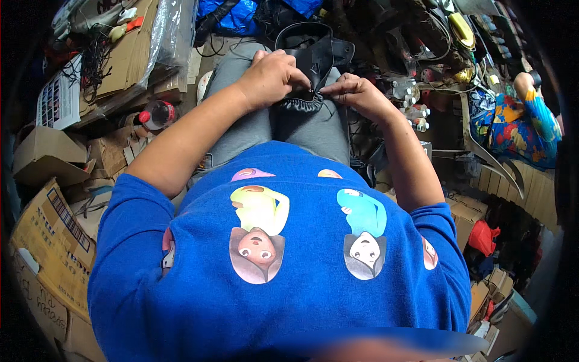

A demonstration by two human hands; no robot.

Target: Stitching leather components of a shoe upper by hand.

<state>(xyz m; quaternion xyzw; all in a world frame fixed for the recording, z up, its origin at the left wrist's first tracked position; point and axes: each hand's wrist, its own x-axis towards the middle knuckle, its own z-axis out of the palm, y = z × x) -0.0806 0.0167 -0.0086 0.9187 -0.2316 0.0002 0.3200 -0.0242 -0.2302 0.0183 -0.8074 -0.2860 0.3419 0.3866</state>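
At the upper middle of the frame, over my 2 thighs in grey trousers [235,130], I hold a black leathery piece [324,53]. It has a soft shine, a broad band curving into a loop at its top, and a tightly puckered, gathered edge at its lower end. My left hand [271,75] lies over its left side, fingers [297,76] curled and pinching the material. My right hand [362,96] is at its right edge, thumb and forefinger pressed together; whether they grip the edge or something thin, I cannot tell.

Left of centre, 1 clear bottle [163,113] with a red cap and red label lies on its side; I cannot tell whether liquid is in it. At the upper right, several small clear bottles [417,112] stand and lean close together, their contents too small to make out. At the far left sits a brown cardboard box [45,158], its inside hidden from me, and below it, at the lower left, a yellowish printed carton [63,250]. Clear plastic [161,45] wraps flat cardboard [129,63] at the upper left.
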